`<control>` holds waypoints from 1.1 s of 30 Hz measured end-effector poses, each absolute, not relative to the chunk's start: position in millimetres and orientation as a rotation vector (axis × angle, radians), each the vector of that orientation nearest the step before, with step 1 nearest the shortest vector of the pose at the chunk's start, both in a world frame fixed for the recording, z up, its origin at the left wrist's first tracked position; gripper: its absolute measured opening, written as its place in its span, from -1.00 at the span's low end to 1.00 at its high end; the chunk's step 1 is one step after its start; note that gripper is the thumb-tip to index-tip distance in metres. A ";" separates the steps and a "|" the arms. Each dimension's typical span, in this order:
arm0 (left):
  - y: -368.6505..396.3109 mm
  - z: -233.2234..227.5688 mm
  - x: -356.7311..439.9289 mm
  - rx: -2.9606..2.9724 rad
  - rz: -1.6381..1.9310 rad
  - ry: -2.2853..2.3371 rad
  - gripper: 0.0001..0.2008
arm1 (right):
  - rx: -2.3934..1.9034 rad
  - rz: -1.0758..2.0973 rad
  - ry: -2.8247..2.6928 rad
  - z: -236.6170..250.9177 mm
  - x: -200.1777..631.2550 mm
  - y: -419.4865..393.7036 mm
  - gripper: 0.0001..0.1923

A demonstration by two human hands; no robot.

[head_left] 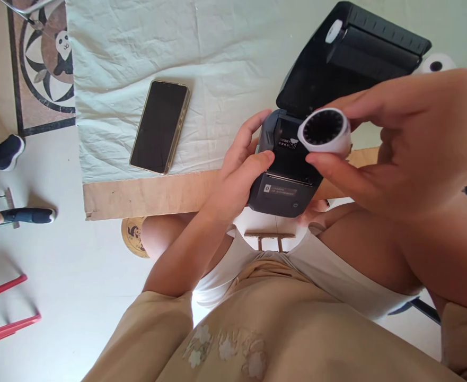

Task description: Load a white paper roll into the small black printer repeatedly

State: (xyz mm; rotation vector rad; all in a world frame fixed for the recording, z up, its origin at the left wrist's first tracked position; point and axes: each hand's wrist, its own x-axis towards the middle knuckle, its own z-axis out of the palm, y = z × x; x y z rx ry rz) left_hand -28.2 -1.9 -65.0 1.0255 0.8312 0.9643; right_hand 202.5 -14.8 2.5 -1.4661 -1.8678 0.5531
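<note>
Pinching the roll (324, 130) at its rim with my right hand (400, 140), above the open printer (287, 178); left hand (239, 170) curled against its side. Roll likely light, crushable.

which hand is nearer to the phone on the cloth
Left. The left hand grips the printer's left side, just right of the phone. The right hand holds the paper roll farther right.
</note>
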 end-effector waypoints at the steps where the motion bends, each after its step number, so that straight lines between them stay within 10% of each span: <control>1: -2.3 -64.9 -28.2 1.032 0.969 0.826 -0.22 | -1.455 0.491 -1.911 -0.1 203.7 -14.2 -0.45; 12: -7.7 -51.4 -20.0 0.972 1.013 0.873 -0.21 | -1.490 0.096 -2.313 5.0 208.0 -2.2 -0.38; 18: -15.0 -38.7 -15.2 0.879 1.096 0.895 -0.37 | -1.098 -0.380 -2.154 -14.9 206.7 -0.1 -0.69; 33: -12.0 -47.3 -23.9 0.938 1.117 0.726 -0.42 | -0.539 -0.158 -2.183 -1.5 193.6 -22.8 -0.94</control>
